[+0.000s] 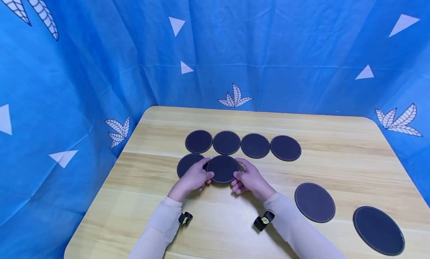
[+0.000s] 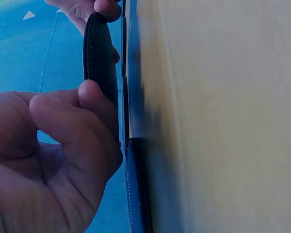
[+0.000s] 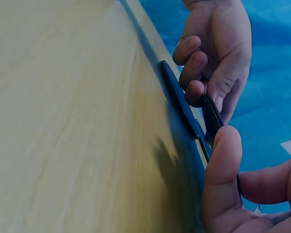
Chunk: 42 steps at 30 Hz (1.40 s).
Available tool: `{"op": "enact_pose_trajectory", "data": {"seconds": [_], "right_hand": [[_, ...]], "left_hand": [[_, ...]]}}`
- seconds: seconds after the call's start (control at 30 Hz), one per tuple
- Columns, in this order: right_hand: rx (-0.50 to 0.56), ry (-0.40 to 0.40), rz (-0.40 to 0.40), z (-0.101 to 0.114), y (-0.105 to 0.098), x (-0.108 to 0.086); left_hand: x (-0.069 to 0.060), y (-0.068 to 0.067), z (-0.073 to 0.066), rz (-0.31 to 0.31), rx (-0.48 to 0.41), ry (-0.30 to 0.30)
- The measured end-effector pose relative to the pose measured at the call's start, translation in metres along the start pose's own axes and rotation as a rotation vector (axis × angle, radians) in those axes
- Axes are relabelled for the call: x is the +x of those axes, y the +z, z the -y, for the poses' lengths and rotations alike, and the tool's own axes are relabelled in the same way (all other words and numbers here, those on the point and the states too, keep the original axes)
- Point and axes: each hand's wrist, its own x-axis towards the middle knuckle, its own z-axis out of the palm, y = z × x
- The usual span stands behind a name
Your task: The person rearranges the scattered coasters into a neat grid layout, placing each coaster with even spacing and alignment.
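Observation:
Between my two hands is a dark round coaster (image 1: 223, 169) with a stitched edge. My left hand (image 1: 196, 175) pinches its left side and my right hand (image 1: 249, 178) pinches its right side. In the left wrist view the coaster (image 2: 101, 53) is raised off the wooden surface, and the right wrist view shows its edge (image 3: 212, 116) between both hands' fingers. Another coaster (image 1: 186, 164) lies at the left, partly hidden by my left hand. Just beyond, several matching coasters (image 1: 226, 142) lie in a row, side by side.
To the right of my right arm lie two more dark coasters, one nearer (image 1: 315, 202) and one by the table's right side (image 1: 379, 231). The light wooden table (image 1: 134, 206) has rounded back corners. A blue patterned cloth (image 1: 285, 83) hangs behind it.

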Motion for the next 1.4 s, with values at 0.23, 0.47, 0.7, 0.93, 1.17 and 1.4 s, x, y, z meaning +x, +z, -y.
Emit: {"op": "enact_pose_trajectory", "data": {"seconds": [0.23, 0.47, 0.7, 0.93, 1.17, 1.4], "right_hand": [[0.022, -0.009, -0.011, -0.0017, 0.0015, 0.0028], [0.026, 0.003, -0.033, -0.0028, 0.001, 0.0049], [0.004, 0.013, -0.056, -0.0045, -0.0002, 0.0062], [-0.012, 0.016, -0.054, -0.0055, -0.002, 0.0079], [-0.034, 0.028, -0.048, -0.0033, -0.0026, 0.0086], [-0.062, 0.004, -0.038, -0.0034, -0.0014, 0.0084]], "left_hand": [[0.0016, 0.0006, -0.0004, 0.017, -0.066, -0.05], [0.0052, 0.0014, -0.0019, 0.053, -0.087, -0.082], [0.0078, 0.0026, -0.0022, 0.085, -0.075, -0.096], [0.0086, 0.0036, -0.0033, 0.084, -0.05, -0.11], [0.0079, 0.0034, -0.0048, 0.082, -0.039, -0.123], [0.0073, 0.0029, -0.0036, 0.084, -0.038, -0.123]]}}
